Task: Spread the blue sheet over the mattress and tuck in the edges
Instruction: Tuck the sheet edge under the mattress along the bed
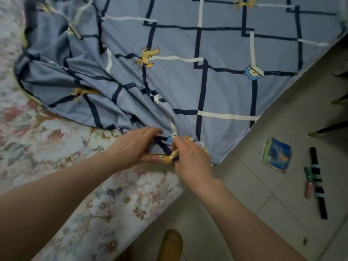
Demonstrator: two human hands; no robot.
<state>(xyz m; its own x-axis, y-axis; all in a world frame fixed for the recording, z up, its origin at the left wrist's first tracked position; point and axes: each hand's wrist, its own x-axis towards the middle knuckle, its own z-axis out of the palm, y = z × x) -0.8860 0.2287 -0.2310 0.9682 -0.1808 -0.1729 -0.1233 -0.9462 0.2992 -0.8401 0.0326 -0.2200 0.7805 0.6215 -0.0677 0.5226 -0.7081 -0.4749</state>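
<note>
The blue sheet (222, 53), with a dark and white grid and small yellow figures, covers the far and right part of the floral mattress (56, 147). It lies smooth on the right and bunched in folds on the left. Its near edge is gathered at the mattress's near side. My left hand (135, 146) pinches that gathered edge, fingers on top and thumb under it. My right hand (190, 157) grips the same bunched edge right beside it. The sheet's right edge hangs over the mattress side.
Pale floor tiles (235, 194) lie to the right. On them rest a blue and green packet (276, 157) and a black striped stick-like object (318, 185). Dark furniture legs (329, 129) stand at the right edge. My foot in a sandal (171, 245) is below.
</note>
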